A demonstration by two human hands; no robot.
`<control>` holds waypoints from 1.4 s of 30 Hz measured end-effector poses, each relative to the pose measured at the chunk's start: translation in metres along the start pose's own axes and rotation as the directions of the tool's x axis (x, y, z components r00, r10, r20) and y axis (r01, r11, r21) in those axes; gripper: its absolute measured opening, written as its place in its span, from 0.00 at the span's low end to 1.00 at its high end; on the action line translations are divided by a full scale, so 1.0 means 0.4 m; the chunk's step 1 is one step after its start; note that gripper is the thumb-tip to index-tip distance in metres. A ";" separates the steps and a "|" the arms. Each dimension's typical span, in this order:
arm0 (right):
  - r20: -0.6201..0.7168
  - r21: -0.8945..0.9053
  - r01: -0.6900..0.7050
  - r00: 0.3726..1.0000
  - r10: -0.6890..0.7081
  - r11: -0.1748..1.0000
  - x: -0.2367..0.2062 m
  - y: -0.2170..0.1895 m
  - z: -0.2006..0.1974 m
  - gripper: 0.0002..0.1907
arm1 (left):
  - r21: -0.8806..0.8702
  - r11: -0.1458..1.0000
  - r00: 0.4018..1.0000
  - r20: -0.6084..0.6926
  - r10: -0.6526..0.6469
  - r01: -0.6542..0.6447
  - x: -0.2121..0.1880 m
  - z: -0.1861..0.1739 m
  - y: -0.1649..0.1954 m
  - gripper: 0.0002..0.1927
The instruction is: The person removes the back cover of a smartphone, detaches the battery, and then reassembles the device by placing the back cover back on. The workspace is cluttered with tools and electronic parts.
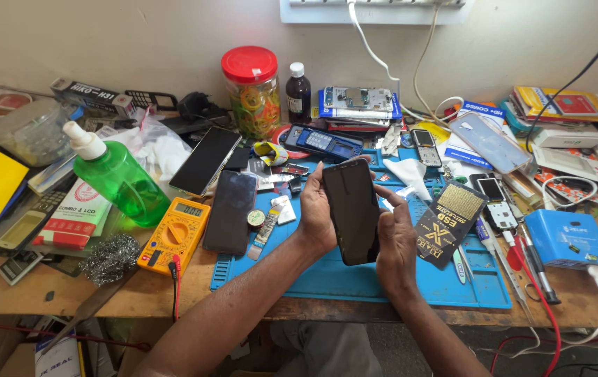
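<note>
Head view of a cluttered repair tabletop, read left to right. Toward the left edge stand a green spray bottle and, just in front of it, a yellow multimeter with its leads trailing over the front edge. A dark phone lies face up on the left end of the blue work mat, a second one just behind it. At the back edge stands a red-lidded jar of rubber bands beside a small dark bottle.

Above the middle of the mat, clear of its surface, both hands hold a black smartphone upright, screen toward the camera. The left hand has its grip closed on the left long edge, with fingers behind; the right hand has its grip closed on the right edge and lower corner.

The smartphone is judged stiff, light, smooth-sided and fragile at its glass face; the long edges, as held here, appear the safest purchase. To the right lie a black-and-gold card and a blue box near the right edge.
</note>
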State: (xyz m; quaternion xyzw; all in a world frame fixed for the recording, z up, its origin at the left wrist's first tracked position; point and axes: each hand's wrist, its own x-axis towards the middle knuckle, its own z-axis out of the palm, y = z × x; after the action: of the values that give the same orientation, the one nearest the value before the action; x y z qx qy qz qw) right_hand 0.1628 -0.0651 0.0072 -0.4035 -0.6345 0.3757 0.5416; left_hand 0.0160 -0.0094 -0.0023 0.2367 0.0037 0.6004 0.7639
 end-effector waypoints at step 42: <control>-0.092 0.221 -0.008 0.995 0.029 0.975 -0.013 0.017 0.000 0.41 | -0.012 0.990 0.977 0.166 0.137 -0.137 -0.047 0.041 -0.080 0.32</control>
State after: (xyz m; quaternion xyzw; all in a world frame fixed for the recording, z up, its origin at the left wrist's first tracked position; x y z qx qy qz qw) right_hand 0.1641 -0.0672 -0.0012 -0.3639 -0.5589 0.4292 0.6090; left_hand 0.0448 -0.0378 -0.0048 0.2857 -0.0765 0.6298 0.7183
